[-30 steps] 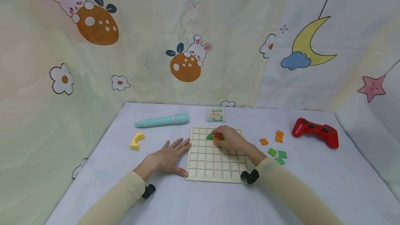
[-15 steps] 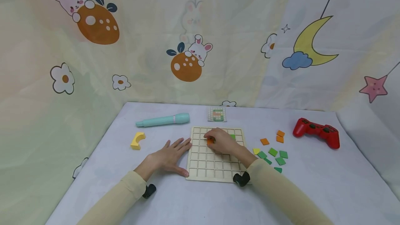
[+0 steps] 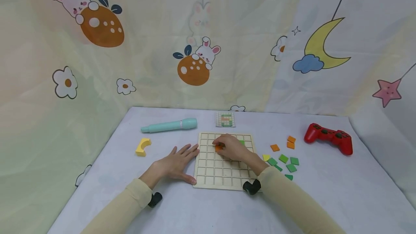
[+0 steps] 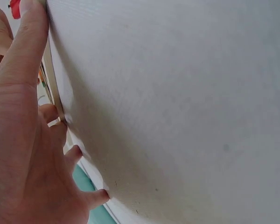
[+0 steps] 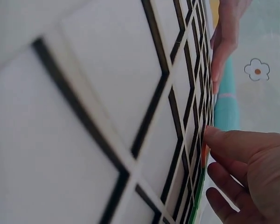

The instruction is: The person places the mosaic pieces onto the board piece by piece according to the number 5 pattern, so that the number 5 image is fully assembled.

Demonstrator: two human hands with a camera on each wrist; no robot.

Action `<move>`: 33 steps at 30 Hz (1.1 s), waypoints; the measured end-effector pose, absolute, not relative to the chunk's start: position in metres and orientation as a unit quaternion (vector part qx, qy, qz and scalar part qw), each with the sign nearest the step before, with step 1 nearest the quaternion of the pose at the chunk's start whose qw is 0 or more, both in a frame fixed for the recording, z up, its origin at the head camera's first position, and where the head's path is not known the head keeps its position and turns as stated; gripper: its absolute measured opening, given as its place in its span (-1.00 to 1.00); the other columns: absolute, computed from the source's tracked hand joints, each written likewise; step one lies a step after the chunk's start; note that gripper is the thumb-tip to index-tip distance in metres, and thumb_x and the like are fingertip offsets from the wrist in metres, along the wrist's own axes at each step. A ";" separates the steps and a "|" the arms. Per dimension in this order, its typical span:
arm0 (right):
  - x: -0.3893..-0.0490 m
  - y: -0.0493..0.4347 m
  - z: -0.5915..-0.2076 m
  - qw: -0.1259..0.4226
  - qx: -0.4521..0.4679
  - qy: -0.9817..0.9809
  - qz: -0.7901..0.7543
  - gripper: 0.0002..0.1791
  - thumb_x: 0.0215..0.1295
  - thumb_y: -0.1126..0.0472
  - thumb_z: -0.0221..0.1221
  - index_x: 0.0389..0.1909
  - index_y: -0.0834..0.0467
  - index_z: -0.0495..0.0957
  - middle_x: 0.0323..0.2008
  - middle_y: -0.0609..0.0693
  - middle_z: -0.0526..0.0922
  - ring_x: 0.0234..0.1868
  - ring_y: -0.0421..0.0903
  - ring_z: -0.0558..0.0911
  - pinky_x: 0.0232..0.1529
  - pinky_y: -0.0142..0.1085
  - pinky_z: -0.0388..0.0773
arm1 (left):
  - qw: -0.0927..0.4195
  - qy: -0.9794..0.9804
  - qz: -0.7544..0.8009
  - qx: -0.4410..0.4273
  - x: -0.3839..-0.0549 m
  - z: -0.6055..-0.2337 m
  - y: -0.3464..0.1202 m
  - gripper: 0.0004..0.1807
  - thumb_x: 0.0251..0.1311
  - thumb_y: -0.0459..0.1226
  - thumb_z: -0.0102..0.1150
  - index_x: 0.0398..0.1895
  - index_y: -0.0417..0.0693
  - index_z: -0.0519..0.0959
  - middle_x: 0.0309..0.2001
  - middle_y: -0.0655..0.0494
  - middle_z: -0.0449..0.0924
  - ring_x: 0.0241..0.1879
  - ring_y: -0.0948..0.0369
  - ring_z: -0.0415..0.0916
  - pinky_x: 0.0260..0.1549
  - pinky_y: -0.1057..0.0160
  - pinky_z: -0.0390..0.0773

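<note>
My left hand (image 3: 177,163) lies with fingers spread at the left edge of a pale wooden grid board (image 3: 214,181); its thumb is at the lower left corner. In the left wrist view, the left fingers (image 4: 72,156) reach along the board's side. Over the upper part of the board, my right hand (image 3: 232,147) pinches a small orange tile (image 3: 218,148) low at the grid. The right wrist view has the orange tile (image 5: 204,154) between thumb and fingers. A green tile (image 3: 242,142) sits in the grid to the right; the hand hides nearby cells.
Right of the board lie loose green tiles (image 3: 291,168), a yellow tile (image 3: 266,157) and orange tiles (image 3: 274,147). A red game controller (image 3: 328,138) is farther right. Behind stands a pattern card (image 3: 225,119); left are a teal tube (image 3: 169,125) and a yellow arch block (image 3: 142,147).
My right hand has moved slightly left and toward me over the board with the orange tile, uncovering more loose tiles at the right. The left hand stays in place.
</note>
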State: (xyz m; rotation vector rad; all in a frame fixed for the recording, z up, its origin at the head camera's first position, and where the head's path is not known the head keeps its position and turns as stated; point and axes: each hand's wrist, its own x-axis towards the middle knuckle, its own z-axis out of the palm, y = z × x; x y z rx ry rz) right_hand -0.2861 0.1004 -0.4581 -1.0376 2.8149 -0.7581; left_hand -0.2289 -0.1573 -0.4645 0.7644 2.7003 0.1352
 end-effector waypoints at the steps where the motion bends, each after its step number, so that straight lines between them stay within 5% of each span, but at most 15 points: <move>1: -0.286 0.102 -0.458 0.025 -0.333 0.909 -0.251 -0.65 0.20 0.26 0.31 0.03 0.14 0.62 -0.03 -0.01 0.67 0.00 -0.05 0.58 0.07 -0.12 0.52 | 0.165 0.948 0.049 0.268 -0.229 -0.465 -0.157 0.27 -0.16 0.46 0.17 0.56 0.14 -0.11 0.59 0.23 -0.32 0.57 0.04 -0.29 0.40 -0.32 -0.09; 10: -0.290 0.154 -0.455 0.034 -0.256 0.924 -0.283 -0.62 0.22 0.23 0.30 0.07 0.11 0.60 -0.05 -0.04 0.65 -0.10 -0.11 0.56 -0.04 -0.16 0.53 | 0.164 0.949 0.054 0.263 -0.228 -0.466 -0.156 0.27 -0.18 0.44 0.21 0.56 0.13 -0.09 0.59 0.22 -0.30 0.57 0.04 -0.28 0.40 -0.33 -0.10; 22: -0.293 0.264 -0.439 0.073 -0.128 0.938 -0.313 -0.56 0.30 0.22 0.19 0.20 0.17 0.49 0.12 0.17 0.57 0.10 0.12 0.48 0.17 0.08 0.45 | 0.163 0.949 0.059 0.262 -0.228 -0.464 -0.157 0.27 -0.18 0.45 0.21 0.56 0.14 -0.09 0.59 0.24 -0.31 0.57 0.06 -0.29 0.40 -0.33 -0.11; 33: -0.288 0.298 -0.463 0.081 -0.147 0.946 -0.278 -0.56 0.20 0.30 0.28 0.14 0.19 0.54 0.10 0.18 0.60 0.10 0.13 0.52 0.16 0.06 0.49 | 0.165 0.949 0.061 0.263 -0.228 -0.463 -0.156 0.27 -0.17 0.45 0.19 0.56 0.14 -0.08 0.59 0.24 -0.32 0.57 0.05 -0.30 0.40 -0.32 -0.11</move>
